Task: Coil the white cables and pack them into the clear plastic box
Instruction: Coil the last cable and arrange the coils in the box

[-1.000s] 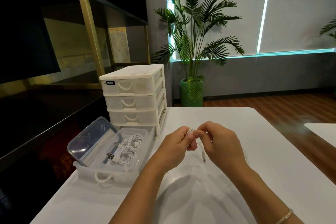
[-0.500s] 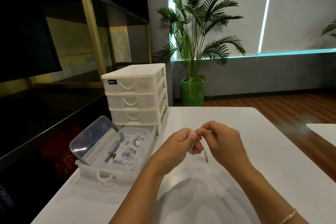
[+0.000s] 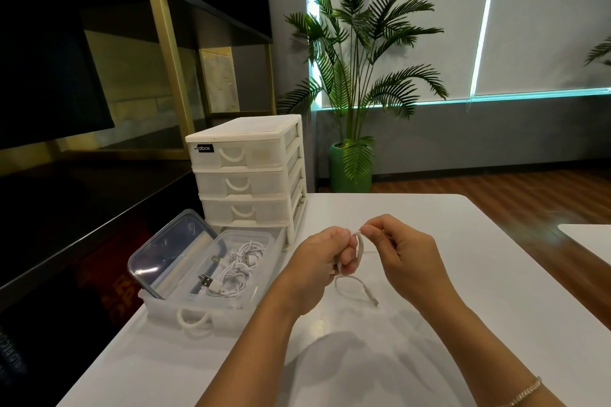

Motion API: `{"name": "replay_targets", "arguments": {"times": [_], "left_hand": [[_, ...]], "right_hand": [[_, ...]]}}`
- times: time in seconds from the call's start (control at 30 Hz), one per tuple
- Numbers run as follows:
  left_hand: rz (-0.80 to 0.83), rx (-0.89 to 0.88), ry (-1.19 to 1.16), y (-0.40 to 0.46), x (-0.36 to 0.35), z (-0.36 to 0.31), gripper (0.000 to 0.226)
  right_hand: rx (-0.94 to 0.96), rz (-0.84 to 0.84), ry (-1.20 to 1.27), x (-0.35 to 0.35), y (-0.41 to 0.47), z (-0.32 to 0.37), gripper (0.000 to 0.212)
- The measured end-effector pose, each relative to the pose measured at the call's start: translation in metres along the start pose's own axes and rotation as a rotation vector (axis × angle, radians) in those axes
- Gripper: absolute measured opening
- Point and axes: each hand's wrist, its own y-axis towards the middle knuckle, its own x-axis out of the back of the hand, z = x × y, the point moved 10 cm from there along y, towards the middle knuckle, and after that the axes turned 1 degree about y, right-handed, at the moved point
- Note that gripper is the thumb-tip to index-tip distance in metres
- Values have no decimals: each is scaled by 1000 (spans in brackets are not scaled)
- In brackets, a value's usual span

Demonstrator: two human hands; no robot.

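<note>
Left hand [image 3: 319,263] grips a small coil of thin white cable [image 3: 358,249] above the white table [image 3: 496,274], right hand [image 3: 401,253] pinches the coil's top, and 1 plug end [image 3: 375,301] trails onto bare tabletop between the wrists. Left of the hands, the clear plastic box [image 3: 264,243], lid [image 3: 165,248] propped open, holds bundled white cables [image 3: 236,269] and sits in a pulled-out white drawer [image 3: 195,317]. Behind stands a white plastic 3-drawer cabinet [image 3: 248,172]; a green-potted palm [image 3: 355,82] stands beyond the table's far edge.

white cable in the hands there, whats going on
A person is coiling a white cable above the white table. The left hand grips the loops while the right hand pinches the cable at the top; its plug end dangles toward the table. Other coiled cables already lie in the open clear plastic box beside the drawer unit.
</note>
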Motion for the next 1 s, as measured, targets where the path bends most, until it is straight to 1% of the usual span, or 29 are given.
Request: {"name": "replay_targets", "arguments": {"times": [0.1,0.2,0.27,0.37,0.5,0.67,0.77,0.83,1.0], "left_hand": [[-37,-6,-214,0,4,-1,35],[-41,8,-470,1,3,-3,33],[-43,42,-620,2,4,0,33],[-40,97,-836,4,3,7,33],[-48,129,-1056,6,4,11,32],[-42,137,-1164,2,-3,7,32],[-102,136,-1213,4,2,12,29],[-153,131,-1209,5,9,16,28],[-257,100,-1117,5,18,19,29]], "right_hand": [[4,-5,-13,1,0,-2,19],[43,31,-47,-6,-1,2,24],[57,62,-110,-10,-2,4,29],[96,94,-197,-15,-4,7,31],[112,178,-281,-26,-6,8,35],[97,227,-300,-30,-6,6,35],[100,279,-358,-36,-8,3,36],[105,299,-403,-39,-9,3,36],[141,284,-475,-39,-10,7,35]]}}
